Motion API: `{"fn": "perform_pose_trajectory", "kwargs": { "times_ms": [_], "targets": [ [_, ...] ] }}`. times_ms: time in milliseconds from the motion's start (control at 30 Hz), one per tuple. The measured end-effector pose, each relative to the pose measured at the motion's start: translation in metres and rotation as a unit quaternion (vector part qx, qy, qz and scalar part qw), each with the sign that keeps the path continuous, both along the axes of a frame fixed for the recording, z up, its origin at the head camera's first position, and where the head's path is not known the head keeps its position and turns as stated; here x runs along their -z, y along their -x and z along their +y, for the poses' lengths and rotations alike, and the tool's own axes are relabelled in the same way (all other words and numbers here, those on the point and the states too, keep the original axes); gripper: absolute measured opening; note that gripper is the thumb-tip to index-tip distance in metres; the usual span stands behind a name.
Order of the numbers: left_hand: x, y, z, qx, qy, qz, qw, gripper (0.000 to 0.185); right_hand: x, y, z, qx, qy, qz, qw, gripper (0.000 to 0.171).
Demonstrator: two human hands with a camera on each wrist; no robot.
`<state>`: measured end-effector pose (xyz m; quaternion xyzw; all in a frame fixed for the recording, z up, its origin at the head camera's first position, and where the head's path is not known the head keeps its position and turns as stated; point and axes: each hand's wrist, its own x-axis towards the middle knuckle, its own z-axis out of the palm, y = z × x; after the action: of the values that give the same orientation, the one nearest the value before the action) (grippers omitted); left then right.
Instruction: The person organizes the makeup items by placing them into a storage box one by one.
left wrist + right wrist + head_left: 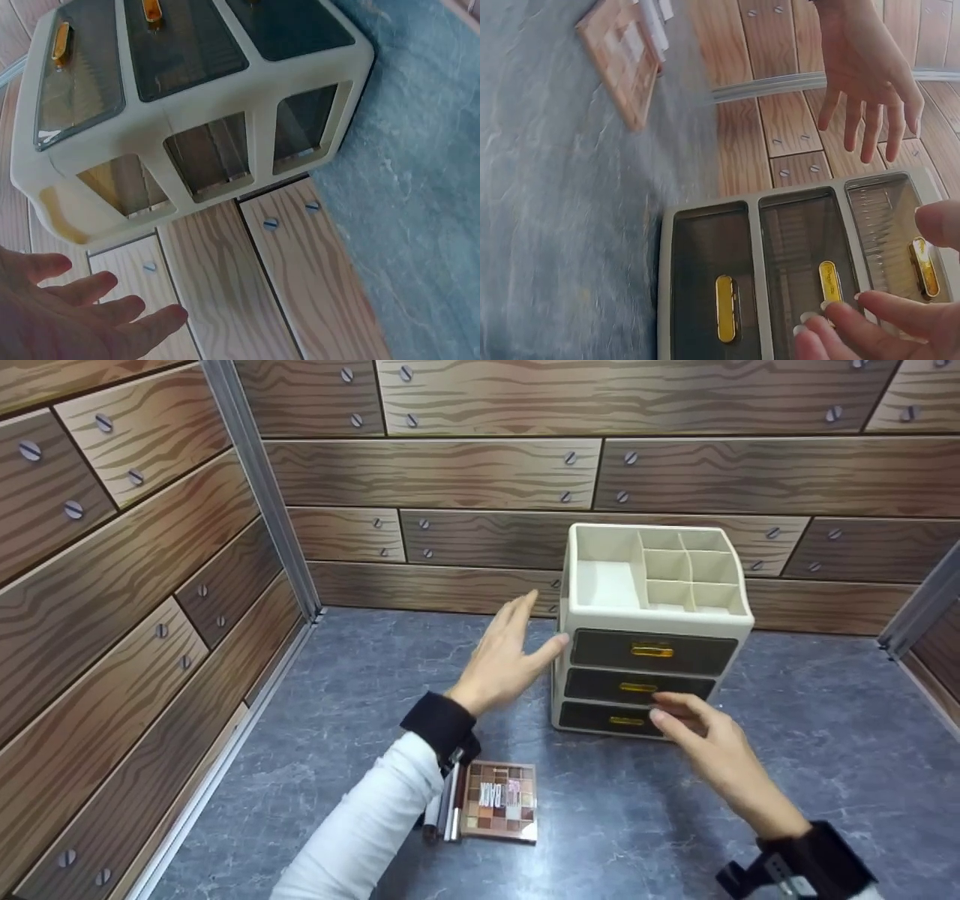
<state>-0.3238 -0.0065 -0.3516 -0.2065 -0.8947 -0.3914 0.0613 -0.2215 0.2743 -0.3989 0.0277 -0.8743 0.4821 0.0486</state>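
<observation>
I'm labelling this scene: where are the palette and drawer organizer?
Palette (pixel 499 801), head view: middle of its upper face.
Drawer organizer (pixel 655 620), head view: its cream upper front edge.

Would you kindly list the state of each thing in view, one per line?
Organizer: standing upright
Top compartments: uncovered
Top drawer: closed
Middle drawer: closed
Bottom drawer: closed
Palette: lying flat, seemingly closed
Slim tubes: lying beside the palette, partly hidden
Left hand: open, holding nothing
Right hand: fingers loosely bent, contact unclear

White long sleeve (pixel 364 817), black wristbands (pixel 437 723), bare hands (pixel 501 664)
</observation>
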Motion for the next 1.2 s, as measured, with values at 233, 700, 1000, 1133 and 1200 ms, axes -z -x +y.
{"fn": "perform_pose_trajectory", "kwargs": {
  "times_ms": [233, 700, 1000, 1133, 1200],
  "targets": [
    [-0.019, 0.023, 0.007, 0.014, -0.025, -0.007, 0.9996, 0.088, -0.004, 0.017, -0.005, 0.006, 0.25, 0.015, 0.968, 0.035],
    [-0.05, 0.072, 0.022, 0.08, -0.156, -0.128, 0.9762, 0.089, -0.025, 0.036, -0.01, 0.001, 0.446, -0.058, 0.893, 0.023],
    [-0.057, 0.081, 0.036, 0.136, -0.214, -0.276, 0.9271, 0.099, -0.036, 0.04, -0.019, 0.006, 0.46, -0.087, 0.884, 0.026],
    [-0.062, 0.083, 0.043, 0.133, -0.201, -0.321, 0.9159, 0.108, -0.038, 0.043, -0.018, 0.008, 0.476, -0.103, 0.873, 0.024],
    [-0.064, 0.084, 0.047, 0.133, -0.192, -0.321, 0.9177, 0.111, -0.038, 0.045, -0.018, 0.008, 0.49, -0.112, 0.865, 0.025]
  ]
}}
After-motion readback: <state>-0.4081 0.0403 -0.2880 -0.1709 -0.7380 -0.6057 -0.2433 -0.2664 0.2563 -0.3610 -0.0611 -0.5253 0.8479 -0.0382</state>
